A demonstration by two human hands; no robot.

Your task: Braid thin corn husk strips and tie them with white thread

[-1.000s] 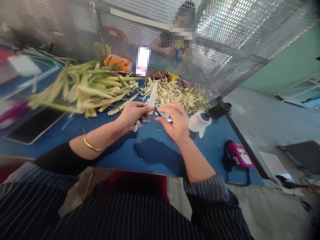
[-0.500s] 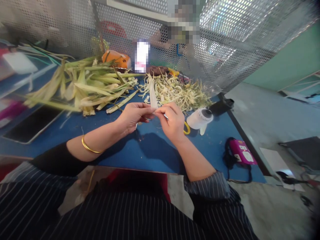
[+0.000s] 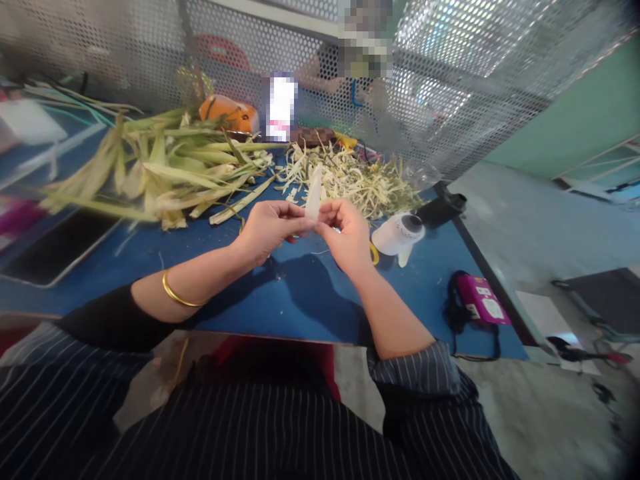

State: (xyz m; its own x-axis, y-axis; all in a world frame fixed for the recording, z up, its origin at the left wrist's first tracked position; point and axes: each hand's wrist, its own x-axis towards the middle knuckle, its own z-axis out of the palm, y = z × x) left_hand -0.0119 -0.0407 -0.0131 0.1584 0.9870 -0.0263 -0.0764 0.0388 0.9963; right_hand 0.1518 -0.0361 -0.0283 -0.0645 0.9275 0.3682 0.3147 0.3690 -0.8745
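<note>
A pale, narrow piece of corn husk (image 3: 313,193) stands upright between my hands over the blue table. My left hand (image 3: 270,230) pinches its lower end with thumb and fingers. From the other side my right hand (image 3: 347,233) pinches the same husk, its thumb against the base. The two hands' fingertips meet there and hide the bottom of the piece. Behind them lies a heap of shredded husk strips (image 3: 355,183). To the left is a pile of long green-yellow corn husks (image 3: 170,167).
A white thread cone (image 3: 397,233) lies right of my right hand, beside a yellow scissor-like handle (image 3: 374,253) and a black cylinder (image 3: 443,209). A lit phone (image 3: 281,110) and an orange packet (image 3: 229,113) stand behind. A magenta box (image 3: 484,300) with a black strap lies at right.
The husk piece has turned from leaning left to leaning slightly right. My right hand's fingers have shifted up around its base, and the slim metal thing near them no longer shows clearly.
</note>
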